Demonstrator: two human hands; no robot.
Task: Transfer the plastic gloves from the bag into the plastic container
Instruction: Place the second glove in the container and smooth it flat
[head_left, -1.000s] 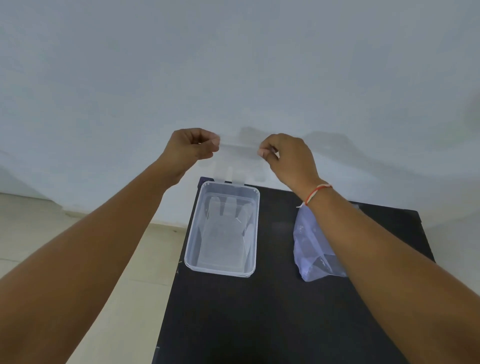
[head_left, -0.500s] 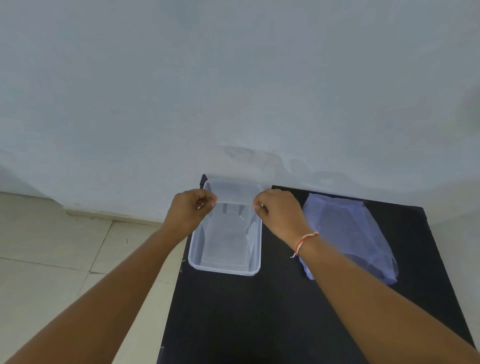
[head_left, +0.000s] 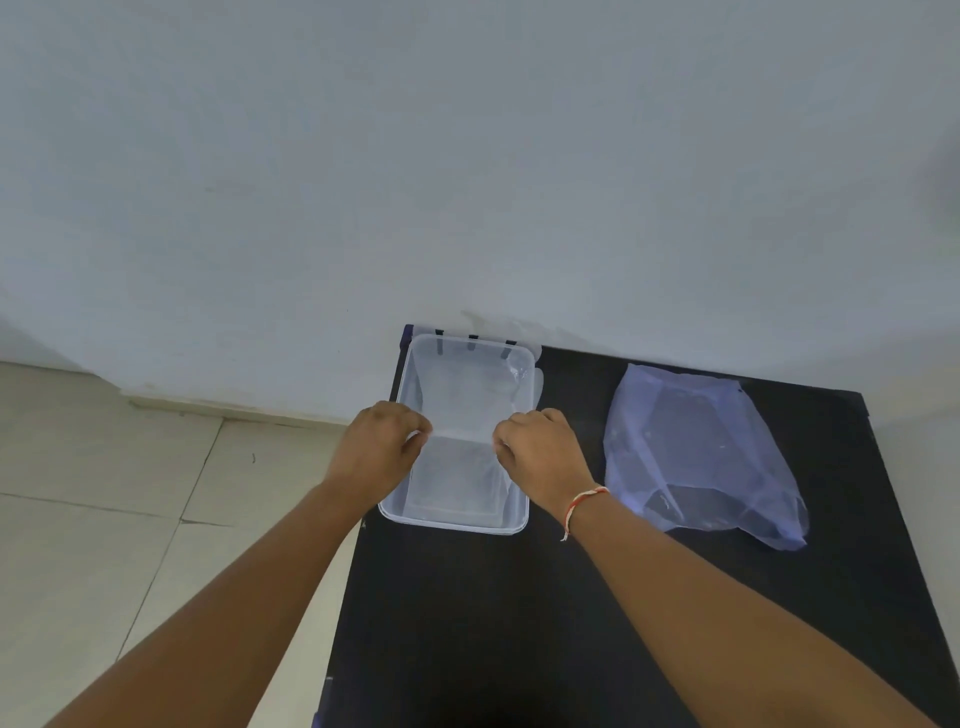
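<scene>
A clear plastic container (head_left: 511, 519) stands at the far left of a black table (head_left: 519, 623). A thin see-through plastic glove (head_left: 467, 395) lies stretched over it, its fingers reaching past the far rim. My left hand (head_left: 376, 457) pinches the glove's cuff at the container's left wall. My right hand (head_left: 540, 457) pinches the cuff's other corner at the right wall. More clear plastic lies inside the container, hard to tell apart. A pale blue plastic bag (head_left: 696, 457) lies flat on the table to the right.
The table stands against a white wall (head_left: 467, 156). Its left edge drops to a tiled floor (head_left: 130, 493). A red and white thread band (head_left: 582, 506) circles my right wrist.
Both hands have come down from in front of the wall to the container's middle, carrying the glove. It now lies across the container with its fingers over the far rim.
</scene>
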